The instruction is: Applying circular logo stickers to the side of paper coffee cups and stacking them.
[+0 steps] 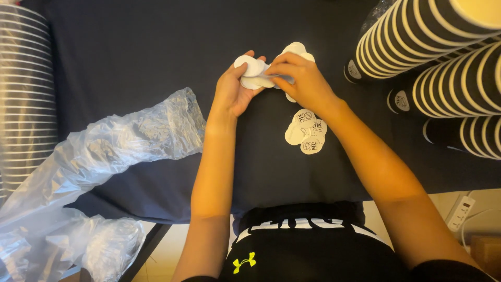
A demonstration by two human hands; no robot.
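Note:
My left hand (pixel 233 89) holds a small bunch of white round stickers (pixel 249 67) above a table covered in dark cloth (pixel 130 57). My right hand (pixel 305 79) pinches the same bunch from the right, fingertips on the discs. More white discs (pixel 297 49) show behind my right fingers. A loose pile of round printed stickers (pixel 307 131) lies on the cloth just below my right wrist.
Lying stacks of black paper cups with white rims (pixel 433 36) fill the right side. Another tall stack of cups (pixel 23 94) stands at the left edge. Crumpled clear plastic wrap (pixel 104 151) trails over the table's front left. A white power strip (pixel 460 211) lies on the floor at right.

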